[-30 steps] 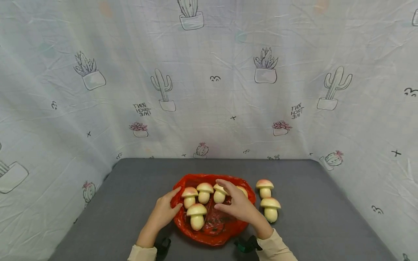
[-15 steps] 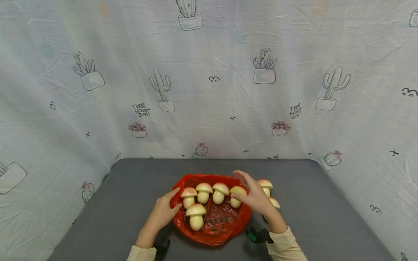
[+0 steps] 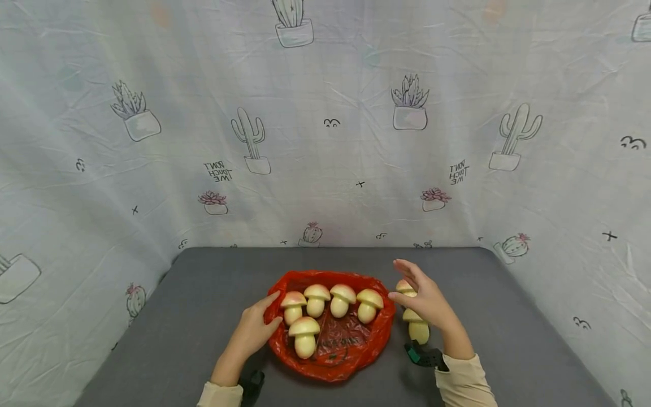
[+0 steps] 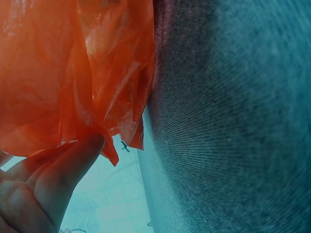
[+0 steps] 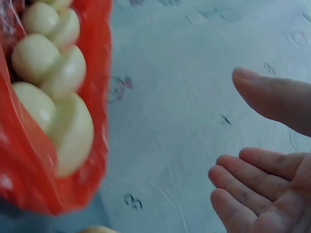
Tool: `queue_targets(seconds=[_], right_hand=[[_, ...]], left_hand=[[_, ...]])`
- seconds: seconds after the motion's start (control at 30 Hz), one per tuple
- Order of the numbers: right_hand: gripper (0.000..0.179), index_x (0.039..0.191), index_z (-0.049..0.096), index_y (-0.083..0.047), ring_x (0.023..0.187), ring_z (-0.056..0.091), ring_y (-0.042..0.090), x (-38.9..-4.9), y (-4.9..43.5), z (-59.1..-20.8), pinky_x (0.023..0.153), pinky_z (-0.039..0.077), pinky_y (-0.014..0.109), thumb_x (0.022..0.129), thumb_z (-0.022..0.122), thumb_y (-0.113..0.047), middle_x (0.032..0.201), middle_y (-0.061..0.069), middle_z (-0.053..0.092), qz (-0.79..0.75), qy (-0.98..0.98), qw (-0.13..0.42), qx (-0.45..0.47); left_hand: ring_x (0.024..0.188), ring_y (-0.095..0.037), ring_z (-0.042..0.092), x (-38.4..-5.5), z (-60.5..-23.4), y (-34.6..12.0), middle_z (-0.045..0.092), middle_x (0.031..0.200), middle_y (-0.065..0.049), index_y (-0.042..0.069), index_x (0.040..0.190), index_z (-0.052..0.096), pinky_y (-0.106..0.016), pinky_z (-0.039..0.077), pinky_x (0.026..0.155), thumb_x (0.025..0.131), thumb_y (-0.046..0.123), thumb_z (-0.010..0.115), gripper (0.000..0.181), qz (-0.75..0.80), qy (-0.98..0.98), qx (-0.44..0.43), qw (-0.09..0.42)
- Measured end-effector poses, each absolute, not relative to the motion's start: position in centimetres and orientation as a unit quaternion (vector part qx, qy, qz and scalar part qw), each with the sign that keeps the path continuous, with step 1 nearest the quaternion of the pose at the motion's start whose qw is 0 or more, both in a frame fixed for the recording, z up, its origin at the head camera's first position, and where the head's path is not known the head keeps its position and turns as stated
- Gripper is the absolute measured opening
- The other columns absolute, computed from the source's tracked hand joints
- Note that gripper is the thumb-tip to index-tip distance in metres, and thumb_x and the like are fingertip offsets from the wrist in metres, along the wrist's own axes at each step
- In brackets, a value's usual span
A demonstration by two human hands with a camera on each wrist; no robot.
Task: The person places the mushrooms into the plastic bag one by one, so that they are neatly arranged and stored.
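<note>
A red plastic bag (image 3: 330, 372) lies opened out on the table, its rim rolled into a ring. Inside are several toy mushrooms (image 3: 304, 338) with pale stems and pink-tinged caps, most of them in a row at the back. My left hand (image 3: 251, 328) grips the bag's left rim, the thumb against the plastic in the left wrist view. To the right of the bag, my right hand (image 3: 429, 302) hovers with fingers spread and nothing in it. Beneath it are two more mushrooms, a far one (image 3: 405, 286) partly hidden by the hand and a nearer one (image 3: 419, 332).
The grey table (image 3: 218, 282) reaches back to a white curtain (image 3: 315, 169) printed with cacti, which also hangs at both sides. Dark straps (image 3: 424, 356) sit at the wrists.
My right hand has moved right from above the bag to over the two mushrooms outside it, uncovering the mushrooms at the bag's right side. The left hand stays at the rim.
</note>
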State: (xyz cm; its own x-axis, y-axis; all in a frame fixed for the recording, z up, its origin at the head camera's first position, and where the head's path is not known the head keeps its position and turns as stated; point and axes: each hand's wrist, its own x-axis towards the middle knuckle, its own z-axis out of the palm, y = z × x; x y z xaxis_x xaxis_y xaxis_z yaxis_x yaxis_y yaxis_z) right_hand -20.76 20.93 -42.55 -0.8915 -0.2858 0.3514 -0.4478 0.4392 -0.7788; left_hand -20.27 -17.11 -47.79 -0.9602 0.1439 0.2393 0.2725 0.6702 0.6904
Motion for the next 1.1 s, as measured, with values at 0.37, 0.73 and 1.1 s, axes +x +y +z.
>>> queue_targets(seconds=[0.37,0.73,1.1], right_hand=[[0.071,0.145,0.03,-0.003,0.136,0.033,0.038,-19.7,24.3,-43.0,0.106,0.035,0.018,0.087,0.069,-0.019,0.148,0.021,0.035,0.465,-0.865,0.075,0.173],[0.078,0.145,0.027,0.002,0.135,0.029,0.047,-17.3,26.8,-45.4,0.105,0.031,0.053,0.086,0.07,-0.026,0.148,0.027,0.032,0.437,-0.891,0.014,0.125],[0.092,0.147,0.021,0.006,0.134,0.023,0.053,-17.4,27.0,-47.5,0.103,0.03,0.062,0.081,0.074,-0.029,0.148,0.035,0.024,0.42,-0.898,-0.034,0.125]], left_hand=[[0.117,-0.035,0.056,-20.3,-47.6,-16.7,0.054,0.134,-0.019,0.006,0.138,0.05,-0.044,0.053,0.085,0.085,0.006,0.068,0.056,-0.401,-0.906,-0.117,0.074],[0.115,-0.035,0.057,-20.5,-47.5,-16.7,0.055,0.132,-0.021,0.004,0.136,0.051,-0.042,0.055,0.082,0.084,0.004,0.068,0.055,-0.401,-0.904,-0.125,0.084],[0.118,-0.036,0.055,-20.1,-47.7,-17.1,0.055,0.133,-0.021,0.006,0.137,0.051,-0.045,0.053,0.086,0.084,0.006,0.068,0.055,-0.387,-0.91,-0.118,0.084]])
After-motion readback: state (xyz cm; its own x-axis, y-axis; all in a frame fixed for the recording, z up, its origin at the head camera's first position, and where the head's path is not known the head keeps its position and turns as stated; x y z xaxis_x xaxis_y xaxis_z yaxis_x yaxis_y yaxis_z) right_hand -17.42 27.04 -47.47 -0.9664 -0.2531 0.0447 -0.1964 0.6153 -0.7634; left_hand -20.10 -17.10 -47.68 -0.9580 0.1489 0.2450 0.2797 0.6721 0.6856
